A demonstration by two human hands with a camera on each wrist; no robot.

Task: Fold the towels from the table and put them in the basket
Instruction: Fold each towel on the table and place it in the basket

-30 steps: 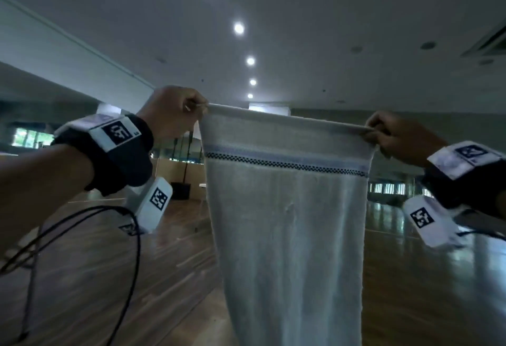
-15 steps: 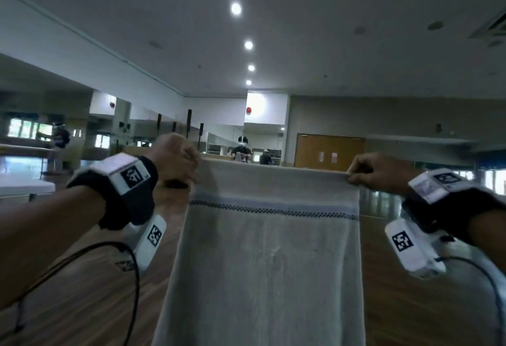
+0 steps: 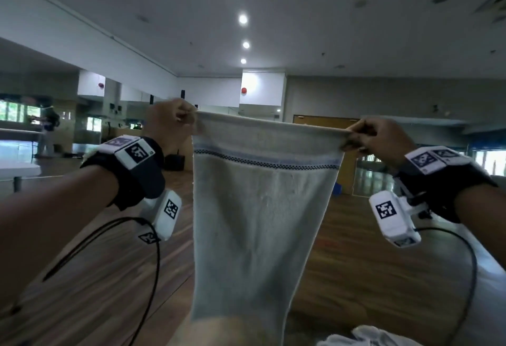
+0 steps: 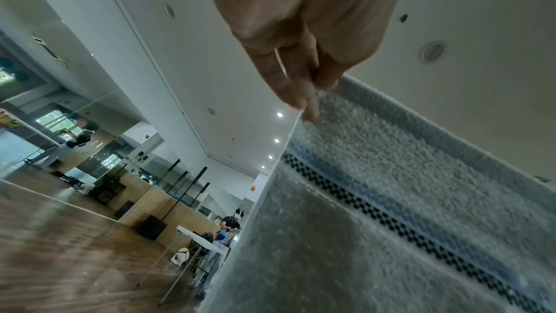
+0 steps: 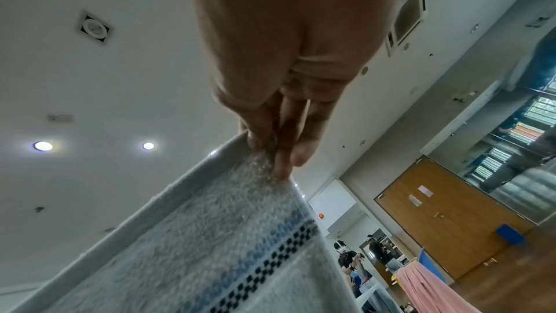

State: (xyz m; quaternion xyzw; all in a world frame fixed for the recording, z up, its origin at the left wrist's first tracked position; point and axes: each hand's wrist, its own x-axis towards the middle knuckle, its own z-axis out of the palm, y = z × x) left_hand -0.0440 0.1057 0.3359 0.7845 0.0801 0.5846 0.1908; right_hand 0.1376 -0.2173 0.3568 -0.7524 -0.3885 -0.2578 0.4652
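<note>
A pale grey towel (image 3: 254,208) with a blue stripe and a black checkered band hangs in front of me, stretched by its top edge. My left hand (image 3: 178,118) pinches the top left corner, and the left wrist view shows that hand (image 4: 313,85) with thumb and fingers closed on the towel (image 4: 391,199) hem. My right hand (image 3: 367,137) pinches the top right corner; in the right wrist view this hand (image 5: 270,149) clamps the towel (image 5: 210,235) edge. The towel's lower end drops out of view. No basket shows.
Another white towel (image 3: 367,337) lies bunched at the bottom right edge of the head view. A wooden floor (image 3: 95,277) spreads below. Cables (image 3: 153,263) hang from both wrist units. A white table (image 3: 16,167) stands far left, with mirrors and a wooden door behind.
Over the second, both hands dipped with the towel and then came back up; the towel stays stretched between the same two corner pinches, now narrowing more toward its bottom.
</note>
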